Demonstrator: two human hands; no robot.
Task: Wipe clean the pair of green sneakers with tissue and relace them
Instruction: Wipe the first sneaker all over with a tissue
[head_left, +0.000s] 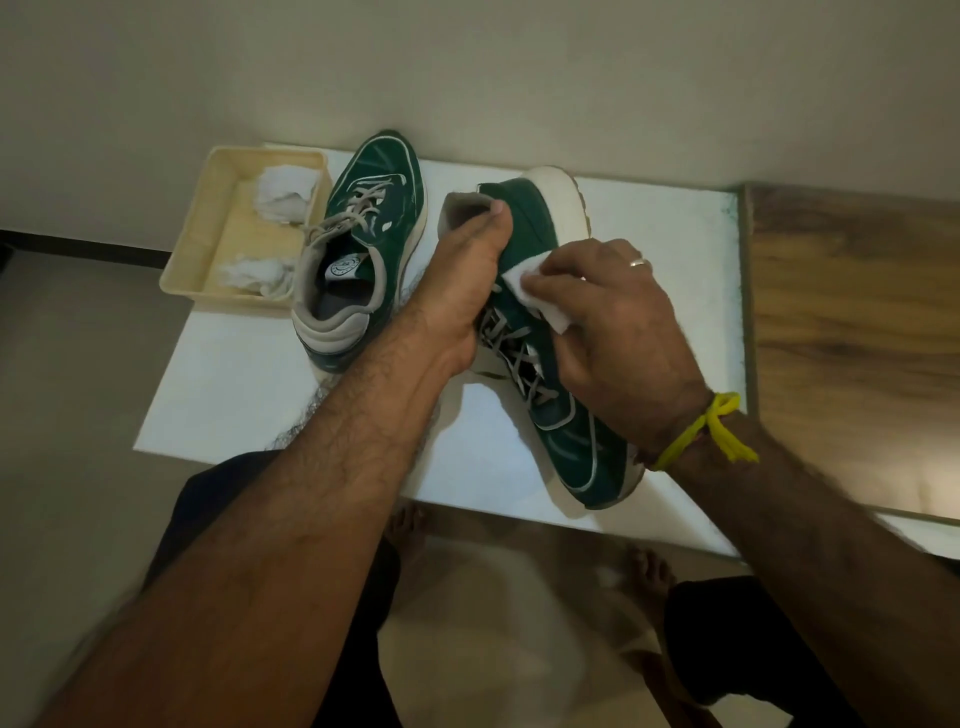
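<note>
Two green sneakers with grey laces are on a white table (649, 249). One sneaker (363, 228) stands upright at the left, toe pointing away. The other sneaker (535, 234) is tipped on its side with its heel away from me and its toe toward me. My left hand (462, 291) grips it at the collar, thumb on the heel opening. My right hand (618, 322) presses a folded white tissue (540, 296) against the sneaker's green side next to the laces.
A cream plastic tray (197, 260) at the table's back left holds crumpled white tissues (283, 195). A wooden surface (852, 322) adjoins the table on the right. My bare feet (649, 571) show on the floor below the table's near edge.
</note>
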